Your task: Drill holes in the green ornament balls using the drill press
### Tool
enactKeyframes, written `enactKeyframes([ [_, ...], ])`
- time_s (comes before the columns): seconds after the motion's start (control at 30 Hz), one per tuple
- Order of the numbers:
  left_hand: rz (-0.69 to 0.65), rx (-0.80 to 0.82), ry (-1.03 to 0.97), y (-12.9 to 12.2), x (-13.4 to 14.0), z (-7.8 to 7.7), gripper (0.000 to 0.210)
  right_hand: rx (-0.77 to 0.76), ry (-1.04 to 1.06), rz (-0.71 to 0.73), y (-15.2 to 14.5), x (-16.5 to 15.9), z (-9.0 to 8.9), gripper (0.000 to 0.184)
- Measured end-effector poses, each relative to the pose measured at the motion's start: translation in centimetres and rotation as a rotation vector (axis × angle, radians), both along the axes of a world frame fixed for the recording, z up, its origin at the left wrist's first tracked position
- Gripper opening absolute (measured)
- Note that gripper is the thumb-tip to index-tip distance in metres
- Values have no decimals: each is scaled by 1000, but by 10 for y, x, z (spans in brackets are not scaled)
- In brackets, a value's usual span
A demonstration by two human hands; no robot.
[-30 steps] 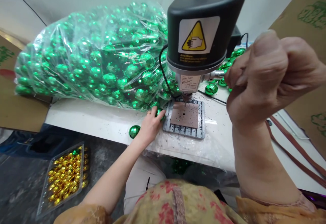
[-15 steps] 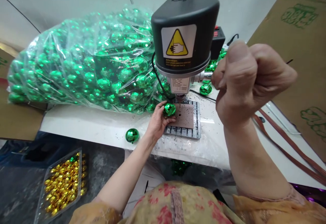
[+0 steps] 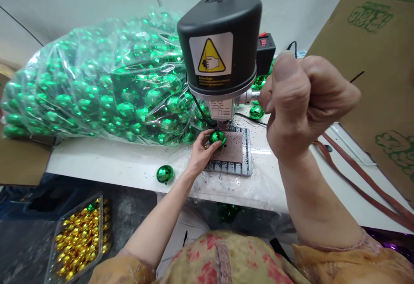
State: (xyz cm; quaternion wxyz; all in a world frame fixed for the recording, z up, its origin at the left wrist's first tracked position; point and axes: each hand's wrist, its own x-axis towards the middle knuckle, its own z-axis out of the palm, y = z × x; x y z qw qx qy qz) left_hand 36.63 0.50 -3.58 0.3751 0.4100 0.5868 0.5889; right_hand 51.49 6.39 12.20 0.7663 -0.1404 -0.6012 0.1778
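Between the fingers and thumb of my left hand (image 3: 202, 149) is a shiny green faceted ball (image 3: 217, 138). It sits under the chuck of a black bench drill press (image 3: 221, 38), over the brown board (image 3: 233, 148) on the slotted metal base (image 3: 246, 159). Whether the drill bit touches the ball cannot be made out. My right hand (image 3: 300, 98) is closed in a fist at the drill's feed handle (image 3: 250, 96), to the right of the drill head. Another green ball (image 3: 164, 174) rests on the white table, left of my left forearm.
A big clear bag of green balls (image 3: 97, 81) fills the table's left and back. Cardboard boxes (image 3: 371, 60) stand at both sides. Brown straps (image 3: 365, 180) lie at right. Below the table at left is a clear tub (image 3: 79, 241) of gold balls. Dark specks dot the base.
My left hand has brought the green ball slightly right, beneath the chuck, and its thumb now lies across the ball's front. My right fist stays at the handle. The whole view has shifted a little.
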Motion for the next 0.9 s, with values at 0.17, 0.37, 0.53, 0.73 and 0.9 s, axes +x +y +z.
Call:
enactKeyframes([
  [0.17,-23,42,75,4,4,-6,60,32,22,24,3,-1,-1,51],
  [0.37,13,17,494,-3,13,-5,55,26,23,47,-2,0,3,45],
  [0.53,109,52,705,-5,16,-7,51,-79,-43,34,-6,3,10,45],
  [0.73,98,77,696,-5,16,-8,51,-2,-56,-40,-3,3,0,49],
  [0.9,90,83,690,-7,17,-7,50,133,-13,-20,-4,2,-13,51],
])
